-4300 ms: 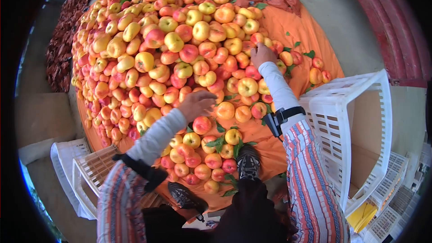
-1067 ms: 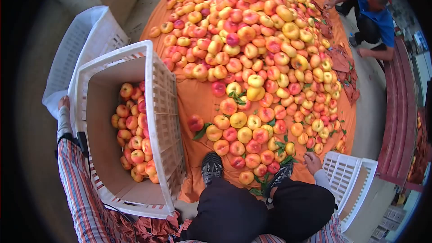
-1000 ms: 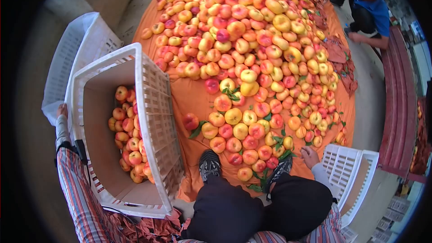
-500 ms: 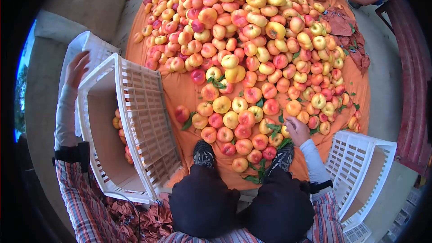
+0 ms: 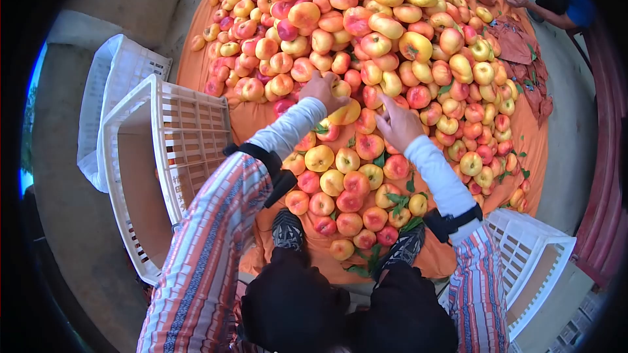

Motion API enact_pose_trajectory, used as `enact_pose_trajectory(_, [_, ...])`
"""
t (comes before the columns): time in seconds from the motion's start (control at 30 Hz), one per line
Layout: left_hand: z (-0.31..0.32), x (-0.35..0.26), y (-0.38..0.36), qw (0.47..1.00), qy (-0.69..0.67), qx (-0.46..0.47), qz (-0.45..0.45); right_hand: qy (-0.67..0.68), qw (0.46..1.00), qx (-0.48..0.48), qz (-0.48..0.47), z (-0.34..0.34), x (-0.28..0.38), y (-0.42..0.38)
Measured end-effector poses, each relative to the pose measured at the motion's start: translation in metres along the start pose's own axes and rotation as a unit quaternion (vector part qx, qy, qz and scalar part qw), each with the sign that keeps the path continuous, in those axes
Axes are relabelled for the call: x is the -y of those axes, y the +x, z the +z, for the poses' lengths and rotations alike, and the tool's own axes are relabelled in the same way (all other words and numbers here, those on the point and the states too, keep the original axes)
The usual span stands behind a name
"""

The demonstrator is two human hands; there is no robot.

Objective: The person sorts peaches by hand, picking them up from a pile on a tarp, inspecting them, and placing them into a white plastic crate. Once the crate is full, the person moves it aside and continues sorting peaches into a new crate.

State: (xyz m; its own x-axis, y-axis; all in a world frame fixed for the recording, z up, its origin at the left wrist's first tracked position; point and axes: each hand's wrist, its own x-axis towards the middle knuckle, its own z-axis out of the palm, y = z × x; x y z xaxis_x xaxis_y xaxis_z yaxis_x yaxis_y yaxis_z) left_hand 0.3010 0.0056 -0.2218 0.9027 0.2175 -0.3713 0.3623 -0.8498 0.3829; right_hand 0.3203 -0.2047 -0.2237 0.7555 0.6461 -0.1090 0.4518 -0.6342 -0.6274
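Observation:
Flat peaches (image 5: 356,20), yellow and red, lie in a large heap before me. My left hand (image 5: 322,92) is at the heap's near side, its fingers and thumb closed around a yellow flat peach (image 5: 341,88). Just below that lies a larger yellow peach (image 5: 346,113). My right hand (image 5: 400,124) hovers over the peaches to the right, fingers stretched forward and thumb apart, holding nothing. Between my feet and the heap, a looser group of peaches (image 5: 349,202) with green leaves (image 5: 396,201) rests on an orange cloth (image 5: 258,115).
A white plastic crate (image 5: 196,132) lies tipped on its side at my left, with another white crate (image 5: 121,68) behind it. One more crate (image 5: 526,248) is at my right. Reddish crumpled wrappings (image 5: 513,42) lie at far right, near a co-worker's hand (image 5: 517,0).
My left hand has swung from above the left crate to the heap and closed on a peach. My right hand has moved up and left from near my right foot.

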Motion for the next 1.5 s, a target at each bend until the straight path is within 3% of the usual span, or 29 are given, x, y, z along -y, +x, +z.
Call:
enact_pose_trajectory(0.07, [0.007, 0.003, -0.008, 0.999, -0.008, -0.045, 0.018, -0.104, 0.995, 0.003, 0.009, -0.002, 0.008, 0.035])
enact_pose_trajectory(0.17, [0.023, 0.043, -0.007, 0.984, -0.166, -0.022, 0.056, -0.191, 0.981, 0.012, 0.026, -0.002, 0.015, 0.073])
enact_pose_trajectory(0.2, [0.024, 0.055, -0.009, 0.932, -0.354, 0.08, -0.01, -0.238, 0.97, 0.031, 0.035, 0.002, 0.014, 0.084])
enact_pose_trajectory(0.33, [0.034, 0.088, -0.024, 0.721, -0.665, 0.106, -0.163, -0.297, 0.947, 0.083, 0.089, 0.007, 0.016, 0.103])
enact_pose_trajectory(0.47, [0.039, 0.097, -0.031, 0.659, -0.727, 0.119, -0.151, -0.324, 0.941, 0.057, 0.074, 0.008, 0.013, 0.104])
enact_pose_trajectory(0.57, [0.044, 0.099, -0.029, 0.653, -0.737, 0.101, -0.145, -0.315, 0.944, 0.05, 0.083, -0.006, 0.031, 0.087])
enact_pose_trajectory(0.73, [0.034, 0.094, -0.032, 0.584, -0.79, 0.124, -0.135, -0.201, 0.976, -0.052, 0.069, 0.009, 0.014, 0.073])
enact_pose_trajectory(0.8, [0.031, 0.088, -0.03, 0.555, -0.805, 0.128, -0.167, -0.196, 0.973, -0.013, 0.122, 0.015, 0.016, 0.077])
enact_pose_trajectory(0.93, [0.027, 0.07, -0.028, 0.577, -0.784, 0.018, -0.227, -0.196, 0.975, -0.001, 0.108, 0.009, 0.018, 0.078])
enact_pose_trajectory(1.07, [0.031, 0.067, -0.017, 0.569, -0.805, 0.03, -0.163, -0.174, 0.981, -0.051, 0.076, -0.003, 0.014, 0.064])
enact_pose_trajectory(1.17, [0.033, 0.053, -0.008, 0.677, -0.725, 0.041, -0.12, -0.158, 0.979, -0.06, 0.118, -0.001, 0.021, 0.06])
enact_pose_trajectory(1.2, [0.037, 0.047, -0.004, 0.748, -0.66, 0.019, -0.065, -0.16, 0.978, -0.072, 0.114, 0.003, 0.021, 0.061])
enact_pose_trajectory(1.3, [0.045, 0.026, 0.005, 0.887, -0.462, -0.009, -0.018, -0.152, 0.973, -0.092, 0.145, 0.018, 0.023, 0.068])
enact_pose_trajectory(1.33, [0.048, 0.019, 0.01, 0.885, -0.461, -0.065, -0.01, -0.146, 0.976, -0.093, 0.134, 0.02, 0.023, 0.067])
enact_pose_trajectory(1.43, [0.054, 0.035, 0.05, 0.896, -0.44, 0.062, -0.008, -0.103, 0.978, -0.126, 0.13, 0.028, 0.019, 0.068])
enact_pose_trajectory(1.47, [0.055, 0.032, 0.059, 0.836, -0.528, 0.095, -0.117, -0.068, 0.976, -0.166, 0.12, 0.033, 0.017, 0.069])
enact_pose_trajectory(1.5, [0.051, 0.028, 0.058, 0.856, -0.509, 0.066, -0.058, -0.049, 0.974, -0.179, 0.128, 0.032, 0.018, 0.07])
